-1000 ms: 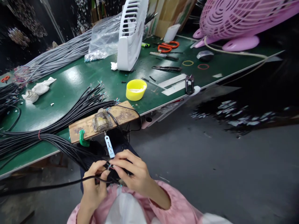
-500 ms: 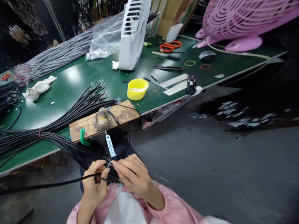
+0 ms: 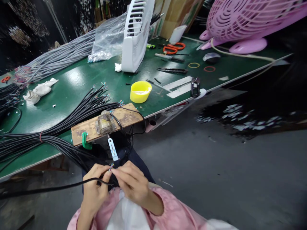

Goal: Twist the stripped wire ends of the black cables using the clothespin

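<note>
My left hand (image 3: pixel 96 183) is closed, pinching the end of a black cable (image 3: pixel 57 189) that runs in from the left edge. Thin coloured wires (image 3: pixel 111 166) stick out between its thumb and forefinger. My right hand (image 3: pixel 132 182) meets it there, thumb and fingers pinched together at the same wires; the exact grip is partly hidden. Just beyond the fingertips a light-blue blade-like tool (image 3: pixel 113 149) projects from a lumpy motor-like piece (image 3: pixel 105 122) fixed on a wooden board (image 3: pixel 129 115).
A bundle of black cables (image 3: pixel 62 125) lies across the green table (image 3: pixel 72 75), beside a green clamp (image 3: pixel 86 141). A yellow dish (image 3: pixel 140 92), a white slotted housing (image 3: pixel 134 41), orange-handled scissors (image 3: pixel 174 48) and a pink fan (image 3: pixel 235 22) stand or lie farther back.
My right hand has shifted slightly left and up, its fingertips closer to my left hand's. The coloured wires now show less spread. The table items stay in place.
</note>
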### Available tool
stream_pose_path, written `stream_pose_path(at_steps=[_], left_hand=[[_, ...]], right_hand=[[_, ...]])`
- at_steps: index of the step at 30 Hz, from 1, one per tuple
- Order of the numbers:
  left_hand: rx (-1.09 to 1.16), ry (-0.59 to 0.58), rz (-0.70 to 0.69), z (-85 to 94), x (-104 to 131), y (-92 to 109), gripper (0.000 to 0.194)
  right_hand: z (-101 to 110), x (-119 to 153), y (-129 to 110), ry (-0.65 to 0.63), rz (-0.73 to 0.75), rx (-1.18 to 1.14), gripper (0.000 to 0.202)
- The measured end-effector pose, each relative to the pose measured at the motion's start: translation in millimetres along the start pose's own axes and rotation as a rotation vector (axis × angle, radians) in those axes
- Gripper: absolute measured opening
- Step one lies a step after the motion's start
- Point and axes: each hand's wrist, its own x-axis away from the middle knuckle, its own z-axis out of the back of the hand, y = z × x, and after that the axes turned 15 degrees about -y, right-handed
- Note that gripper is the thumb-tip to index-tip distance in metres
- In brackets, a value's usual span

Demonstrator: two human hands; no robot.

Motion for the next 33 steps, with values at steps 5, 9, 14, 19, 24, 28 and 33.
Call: stream_pose_path(at_steps=[5, 9, 14, 19, 24, 28, 33], left_hand=[[0.026, -0.055, -0.05, 5.4, -1.0, -1.6, 0.016], [0.011, -0.023, -0.074, 3.3, -1.1, -1.6, 0.015], [-0.05, 0.038, -0.03, -0.5, -0.2, 0.3, 0.015], [-0.082, 0.066, -0.014, -1.3, -0.9, -0.6, 0.015], [-0.099, 0.036, -0.03, -4.0, -0.4, -2.9, 0.014], [-0.104, 0.01, -0.059, -7.4, -1.6, -1.3, 0.014], [-0.167, 0.002, -0.075, -12.5, -2.7, 0.9, 0.016]], right_hand=[[11.8, -15.6, -1.8, -0.028, -0.205, -0.223, 0.022], [13.5, -21.2, -3.3, -0.068, -0.242, -0.298, 0.016], [9.0, -19.3, -2.8, -0.036, -0.213, -0.291, 0.015], [15.0, -21.7, 0.5, -0.105, -0.016, 0.0, 0.012], [34.9, -29.3, 4.9, -0.35, 0.025, 0.096, 0.021], [48.6, -33.6, 11.1, -0.521, -0.036, -0.02, 0.034], [46.1, -31.2, 15.3, -0.553, -0.138, -0.031, 0.031]])
